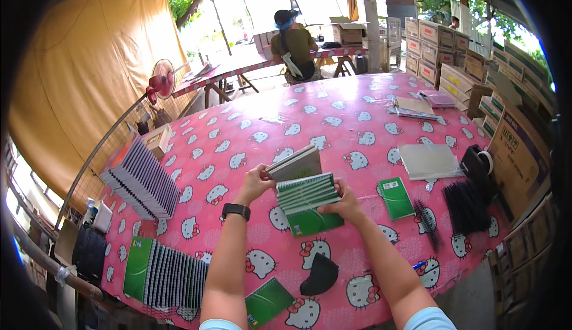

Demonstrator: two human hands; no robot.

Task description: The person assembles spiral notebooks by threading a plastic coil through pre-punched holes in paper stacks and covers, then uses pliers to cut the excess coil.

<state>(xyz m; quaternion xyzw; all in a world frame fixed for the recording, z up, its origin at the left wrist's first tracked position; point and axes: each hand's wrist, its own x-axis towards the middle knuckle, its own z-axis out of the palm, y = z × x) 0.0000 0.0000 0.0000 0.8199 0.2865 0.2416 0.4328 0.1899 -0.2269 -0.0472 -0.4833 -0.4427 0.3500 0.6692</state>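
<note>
My left hand (257,186), with a dark watch on its wrist, is closed on the left edge of a small grey-backed notebook stack (298,164), held tilted above the table. Just in front of it, my right hand (344,203) grips the right side of a fanned stack of green notebooks (314,220), thumb on the lowest green cover. The two stacks overlap or nearly touch; I cannot tell which. Single green notebooks lie to the right (395,198) and near my left forearm (269,302). A black curved fabric piece (320,274) rests between my forearms.
Rows of spiral notebooks stand at left, one green-covered (138,267), one taller (143,178). At right lie black binding coils (466,206), a loose coil (426,225), clear sheets (429,161) and a tape dispenser (478,166). Cartons (521,160) border the table; a person (294,50) sits beyond.
</note>
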